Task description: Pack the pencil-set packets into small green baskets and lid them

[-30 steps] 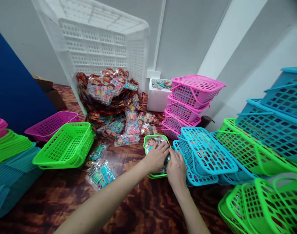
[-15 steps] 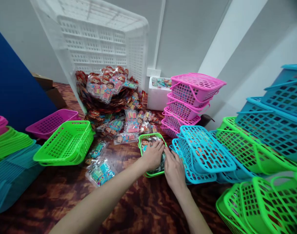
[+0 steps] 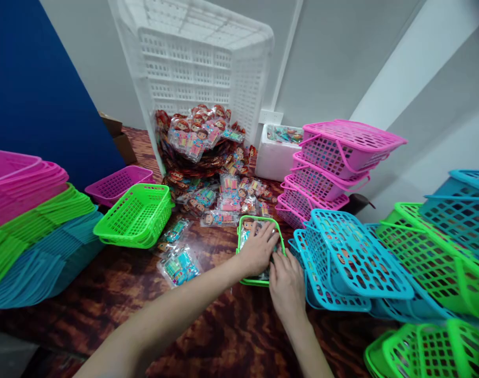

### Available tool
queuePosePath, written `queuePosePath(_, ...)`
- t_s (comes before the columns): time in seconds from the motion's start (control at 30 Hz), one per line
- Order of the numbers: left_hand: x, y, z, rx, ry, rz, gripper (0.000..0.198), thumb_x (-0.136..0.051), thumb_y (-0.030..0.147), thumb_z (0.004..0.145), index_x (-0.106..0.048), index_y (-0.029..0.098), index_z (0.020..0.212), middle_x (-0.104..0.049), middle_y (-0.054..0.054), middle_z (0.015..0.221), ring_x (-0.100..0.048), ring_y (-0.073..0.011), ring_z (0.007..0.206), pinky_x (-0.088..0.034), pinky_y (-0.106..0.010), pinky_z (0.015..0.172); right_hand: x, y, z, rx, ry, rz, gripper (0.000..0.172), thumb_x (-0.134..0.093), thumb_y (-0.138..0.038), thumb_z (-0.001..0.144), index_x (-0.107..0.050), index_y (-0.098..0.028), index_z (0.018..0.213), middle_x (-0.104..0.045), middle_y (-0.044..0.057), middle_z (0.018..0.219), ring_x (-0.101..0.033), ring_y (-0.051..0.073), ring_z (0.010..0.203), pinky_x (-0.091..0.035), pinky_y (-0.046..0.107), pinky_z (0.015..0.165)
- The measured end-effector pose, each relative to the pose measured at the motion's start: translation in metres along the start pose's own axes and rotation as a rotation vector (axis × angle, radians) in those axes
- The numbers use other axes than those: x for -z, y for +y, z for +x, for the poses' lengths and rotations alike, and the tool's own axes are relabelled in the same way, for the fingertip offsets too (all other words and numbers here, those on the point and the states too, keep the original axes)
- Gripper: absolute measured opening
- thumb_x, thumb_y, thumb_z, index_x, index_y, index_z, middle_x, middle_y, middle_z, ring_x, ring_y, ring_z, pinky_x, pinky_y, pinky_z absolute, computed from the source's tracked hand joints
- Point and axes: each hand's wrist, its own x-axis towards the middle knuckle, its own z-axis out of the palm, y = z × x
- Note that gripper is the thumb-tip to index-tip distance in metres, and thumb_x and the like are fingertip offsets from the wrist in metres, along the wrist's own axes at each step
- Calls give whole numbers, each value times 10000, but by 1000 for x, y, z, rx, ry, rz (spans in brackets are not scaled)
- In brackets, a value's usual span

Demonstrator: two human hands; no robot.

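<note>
A small green basket (image 3: 240, 232) sits on the brown patterned table, filled with clear toy packets showing a cartoon figure. My left hand (image 3: 258, 250) lies flat on the packets inside it, fingers spread. My right hand (image 3: 287, 281) is at the basket's near right corner, fingers curled onto the packets; what it grips is hidden. A pile of the same toy packets (image 3: 208, 157) spills from a tipped white crate (image 3: 200, 68) behind the basket.
Blue lidded baskets (image 3: 353, 262) lie right of my hands, pink ones (image 3: 333, 157) stacked behind, green and blue ones (image 3: 439, 236) far right. An open green basket (image 3: 135, 215) and a purple one (image 3: 117, 184) stand left, beside stacked lids (image 3: 27, 226). Loose packets (image 3: 178, 262) lie near.
The view has swung left, shifting everything rightward in frame. My hands stay on the green basket's packets, the left hand spreading flatter over them.
</note>
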Motion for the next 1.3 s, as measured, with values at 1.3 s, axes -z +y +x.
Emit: queuePosePath(1.3,18,-1,-73,34,202,-308,251,-420,317,1033,-632,182,1027,-661,-47,1071,-613,-179,1062,-301,-425,1186,-14,39,31,36,-133,-128,530,-355,-31,810,-706,-147,1190,-696,87,1263,-616,266,1071,-498,402,918)
